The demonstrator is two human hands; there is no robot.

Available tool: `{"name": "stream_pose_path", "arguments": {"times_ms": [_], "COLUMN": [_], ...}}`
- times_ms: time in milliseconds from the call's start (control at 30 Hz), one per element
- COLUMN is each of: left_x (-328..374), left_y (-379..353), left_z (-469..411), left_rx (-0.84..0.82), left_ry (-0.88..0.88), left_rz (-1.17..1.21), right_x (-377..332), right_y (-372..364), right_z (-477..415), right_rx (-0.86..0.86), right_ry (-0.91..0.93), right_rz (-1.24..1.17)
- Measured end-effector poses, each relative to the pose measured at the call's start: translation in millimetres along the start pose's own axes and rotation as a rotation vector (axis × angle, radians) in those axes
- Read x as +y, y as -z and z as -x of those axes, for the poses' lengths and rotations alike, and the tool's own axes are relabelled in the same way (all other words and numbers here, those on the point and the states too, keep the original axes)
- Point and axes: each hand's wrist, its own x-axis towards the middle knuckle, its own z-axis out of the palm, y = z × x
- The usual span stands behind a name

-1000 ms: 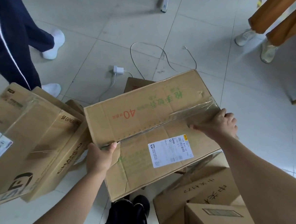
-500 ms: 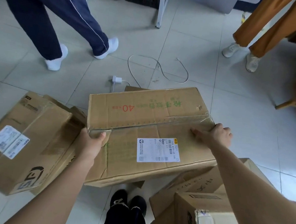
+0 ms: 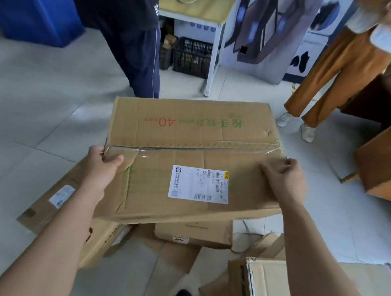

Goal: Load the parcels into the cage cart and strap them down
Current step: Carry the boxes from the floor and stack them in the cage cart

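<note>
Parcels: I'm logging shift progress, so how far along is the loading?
Done: nothing visibly loaded; no cage cart in view. In hand: left hand and right hand grip one large taped box, held up. Left: other boxes on the floor, then strapping.

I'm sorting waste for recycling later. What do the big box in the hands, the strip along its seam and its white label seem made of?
Big box: brown matte cardboard, likely corrugated, going by creases and folded flaps. Seam strip: clear glossy plastic tape, judging by glare and wrinkles. Label: white printed sticker, probably paper; finish unclear.
</note>
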Motion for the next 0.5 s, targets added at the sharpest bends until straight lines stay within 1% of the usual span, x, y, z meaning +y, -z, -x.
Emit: {"name": "stream_pose_path", "arguments": {"times_ms": [100,200,300,400,500], "left_x": [19,28,27,22,7], "left_y": [49,103,156,196,237], "left_z": [23,46,69,102,143], "left_rx": [-0.041,-0.115,-0.146,-0.095,0.036], "left_ry": [-0.088,-0.128,-0.151,-0.198,-0.206], "left_rz": [0.05,0.101,0.157,0.222,0.29], "right_x": [-26,-46,-60,-71,-87], "right_y": [24,44,59,66,68], "right_z": [34,71,108,143,181], "right_rx": [0.04,0.063,0.053,0.026,-0.019], "right_ry": [0.039,0.055,0.088,0.136,0.218], "right_rz": [-0.045,-0.074,-0.088,-0.096,-0.128]}}
